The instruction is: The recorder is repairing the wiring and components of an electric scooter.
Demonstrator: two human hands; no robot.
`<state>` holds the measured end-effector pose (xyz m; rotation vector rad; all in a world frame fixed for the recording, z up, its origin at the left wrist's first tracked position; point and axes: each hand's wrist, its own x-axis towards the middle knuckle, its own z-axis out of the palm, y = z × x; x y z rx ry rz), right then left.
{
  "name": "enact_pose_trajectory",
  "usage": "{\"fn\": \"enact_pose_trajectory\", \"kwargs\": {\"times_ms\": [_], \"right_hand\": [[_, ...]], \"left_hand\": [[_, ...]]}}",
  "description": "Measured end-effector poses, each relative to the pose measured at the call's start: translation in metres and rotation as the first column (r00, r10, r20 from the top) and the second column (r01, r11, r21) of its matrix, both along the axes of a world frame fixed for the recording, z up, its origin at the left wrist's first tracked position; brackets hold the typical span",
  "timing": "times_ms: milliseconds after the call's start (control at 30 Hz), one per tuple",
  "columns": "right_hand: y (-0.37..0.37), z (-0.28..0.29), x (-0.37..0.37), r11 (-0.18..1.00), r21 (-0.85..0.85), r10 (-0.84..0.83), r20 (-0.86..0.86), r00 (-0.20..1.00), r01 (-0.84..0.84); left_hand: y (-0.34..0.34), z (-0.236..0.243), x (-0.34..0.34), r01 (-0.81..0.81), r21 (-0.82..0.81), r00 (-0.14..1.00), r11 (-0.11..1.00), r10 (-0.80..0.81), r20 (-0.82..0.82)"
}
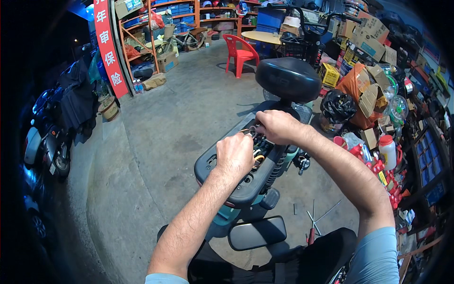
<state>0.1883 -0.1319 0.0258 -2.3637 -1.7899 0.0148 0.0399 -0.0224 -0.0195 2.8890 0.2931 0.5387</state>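
My left hand (pixel 235 152) and my right hand (pixel 279 127) meet over the open rear deck (pixel 241 188) of a teal and dark-grey scooter, fingers pinched around what looks like thin wires (pixel 252 130); their fingertips are partly hidden. More cables, some yellow, lie in the opening (pixel 258 158) between and below my hands. The black saddle (pixel 287 80) rises just beyond them. A black padded panel (pixel 257 233) lies low in front of me, and a red-handled screwdriver (pixel 311 236) with several metal rods rests on the floor to the right.
Piled boxes (pixel 366 33), bags (pixel 338 106) and bottles (pixel 387 151) crowd the right side. A red chair (pixel 241 57) and round table (pixel 260 37) stand behind the scooter, near orange shelving (pixel 151 42). Another covered two-wheeler (pixel 52 137) is parked at the left.
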Motion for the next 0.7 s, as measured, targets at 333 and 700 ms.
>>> {"fn": "enact_pose_trajectory", "kwargs": {"times_ms": [333,700], "right_hand": [[0.012,0.017,-0.018,0.885,-0.312,-0.375,-0.042,0.926,0.345],[0.003,-0.004,0.014,0.996,0.039,0.081,0.049,0.996,-0.083]], "left_hand": [[0.003,-0.003,-0.003,0.004,0.005,0.999,1.0,-0.004,0.041],[-0.001,0.0,0.0,0.022,-0.017,0.999,1.0,-0.021,0.026]]}}
